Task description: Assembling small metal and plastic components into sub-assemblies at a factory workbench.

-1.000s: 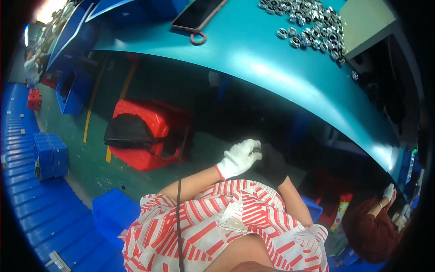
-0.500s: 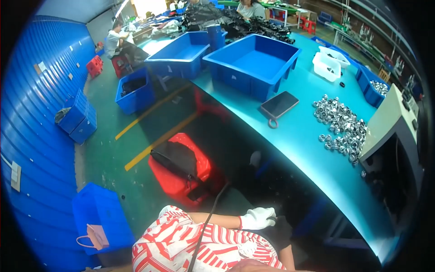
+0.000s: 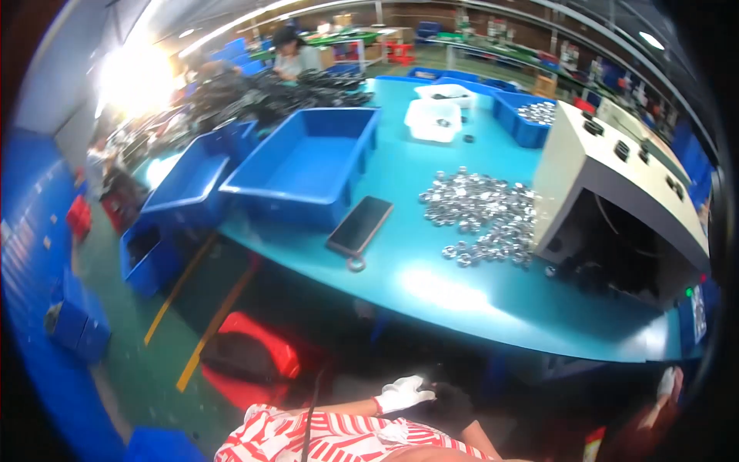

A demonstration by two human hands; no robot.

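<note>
My left hand [image 3: 404, 394], in a white glove, lies over my dark-clothed lap below the table edge. Its fingers are stretched out, with nothing visible in them. At the far right, by the table's right end, a white-gloved hand that appears to be my right hand [image 3: 668, 383] reaches up from the lower edge. Blur and shadow hide its fingers. Small shiny metal ring-like parts [image 3: 477, 208] form a loose pile on the teal table [image 3: 362, 285]. Right of them stands a cream-coloured machine housing [image 3: 573, 158] with a dark open front, nearest to the right hand.
A phone [image 3: 362, 223] with a ring strap lies left of the pile. Large blue bins [image 3: 308, 165] stand at the left, white trays [image 3: 433, 123] and a blue bin of metal parts [image 3: 531, 123] behind. A red stool [image 3: 269, 346] is beside me; another person [image 3: 296, 58] sits beyond black material.
My view has swung right, so the table and machine housing show more fully. A gloved hand now appears at the far right. My left hand stays over my lap, its fingers straighter.
</note>
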